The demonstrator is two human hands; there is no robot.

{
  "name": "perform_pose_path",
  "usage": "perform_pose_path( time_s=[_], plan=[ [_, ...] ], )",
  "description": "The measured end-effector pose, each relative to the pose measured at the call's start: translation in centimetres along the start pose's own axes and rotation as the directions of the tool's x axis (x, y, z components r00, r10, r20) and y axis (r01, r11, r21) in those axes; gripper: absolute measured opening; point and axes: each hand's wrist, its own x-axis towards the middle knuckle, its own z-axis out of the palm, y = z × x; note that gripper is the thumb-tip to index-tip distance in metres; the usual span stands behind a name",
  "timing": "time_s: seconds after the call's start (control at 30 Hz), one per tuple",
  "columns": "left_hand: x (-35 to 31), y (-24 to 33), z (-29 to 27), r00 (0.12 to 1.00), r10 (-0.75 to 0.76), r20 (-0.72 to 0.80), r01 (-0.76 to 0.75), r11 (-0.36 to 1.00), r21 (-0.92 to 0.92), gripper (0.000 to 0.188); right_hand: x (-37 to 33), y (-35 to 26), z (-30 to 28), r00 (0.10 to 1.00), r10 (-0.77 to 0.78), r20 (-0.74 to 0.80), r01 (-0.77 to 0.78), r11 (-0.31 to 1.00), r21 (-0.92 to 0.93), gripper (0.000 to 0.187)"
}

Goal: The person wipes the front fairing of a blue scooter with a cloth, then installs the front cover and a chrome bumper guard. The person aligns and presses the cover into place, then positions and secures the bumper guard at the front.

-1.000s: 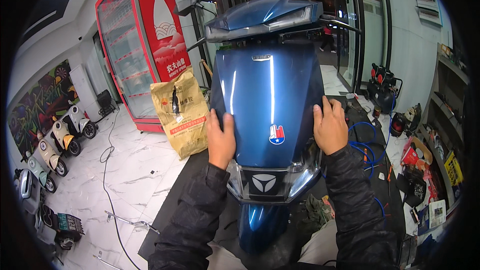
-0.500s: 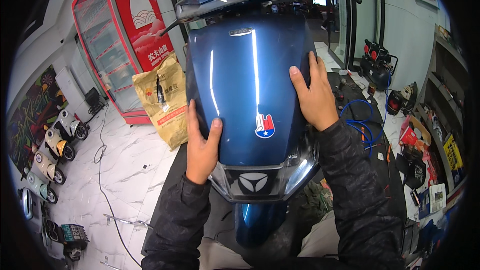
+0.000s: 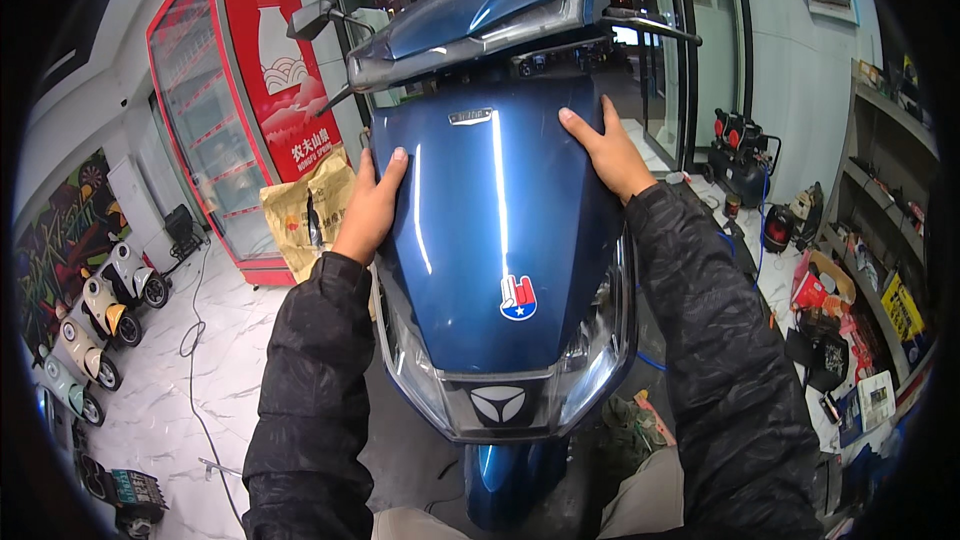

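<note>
In front of me stands a blue scooter with a glossy front panel [image 3: 470,240] bearing a small red, white and blue sticker [image 3: 517,297]. My left hand [image 3: 372,205] grips the panel's left edge, thumb on the front and the index finger along the side; the remaining fingers are hidden. At the upper right edge, my right hand [image 3: 612,152] grips the panel the same way, thumb across its face and fingers round the side. Above both hands sits the handlebar cover [image 3: 480,25] with its headlight strip. Below the panel are the clear lamps [image 3: 590,390] and the blue front mudguard [image 3: 500,475].
A yellow-brown paper sack [image 3: 300,215] stands left of the scooter, beside a red-framed display fridge [image 3: 225,130]. Several small scooters [image 3: 105,305] line the left wall. To the right are a black air compressor [image 3: 742,155], a blue hose [image 3: 762,230] and cluttered shelves [image 3: 870,200].
Both hands have slid up along the panel's sides toward its top. The view has shifted, so the scooter's front and the lamps show more fully.
</note>
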Motion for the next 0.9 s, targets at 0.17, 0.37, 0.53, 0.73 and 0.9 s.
perform_pose_path(
  time_s=[0.17, 0.37, 0.53, 0.73, 0.9],
  plan=[
    [0.9, -0.8, 0.7, 0.994, 0.059, -0.095, -0.062, 0.998, -0.031, 0.091, 1.1, 1.0, 0.2, 0.999, 0.006, -0.036, -0.008, 0.998, -0.054, 0.111],
    [-3.0, -1.1, 0.0, 0.989, 0.007, -0.151, 0.002, 0.998, 0.061, 0.089, -3.5, -1.0, -1.4, 0.989, -0.068, -0.134, 0.035, 0.972, -0.232, 0.104],
    [-6.8, -1.6, 0.9, 0.992, 0.013, -0.129, -0.017, 0.999, -0.028, 0.091, -9.1, -0.7, 0.9, 0.985, -0.140, -0.101, 0.117, 0.972, -0.203, 0.102],
    [-7.1, -1.5, 1.4, 0.986, -0.058, -0.158, 0.025, 0.980, -0.200, 0.090, -9.9, -0.9, 2.3, 0.970, -0.143, -0.197, 0.104, 0.975, -0.198, 0.098],
    [-7.2, -1.6, 1.6, 0.988, -0.053, -0.148, 0.021, 0.978, -0.210, 0.093, -10.3, -1.6, 2.3, 0.974, -0.111, -0.197, 0.068, 0.975, -0.212, 0.099]
  ],
)
